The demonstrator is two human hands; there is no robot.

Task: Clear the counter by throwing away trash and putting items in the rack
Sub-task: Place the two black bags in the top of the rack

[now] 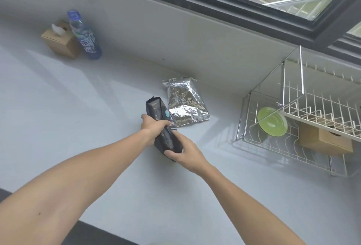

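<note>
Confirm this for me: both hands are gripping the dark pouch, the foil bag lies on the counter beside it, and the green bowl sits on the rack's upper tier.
One detail is wrong. In the head view the green bowl sits on the lower tier of the rack, not the upper. The rest holds: the left hand and right hand grip the dark pouch, and the foil bag lies on the counter beside it.

Your forearms are bare to the frame edge, no sleeves; left hand (151, 127) and right hand (185, 152) ungloved, ringless.

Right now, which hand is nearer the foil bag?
Left hand, gripping the dark pouch just beside the foil bag; right hand holds the pouch's lower end, farther back.
</note>
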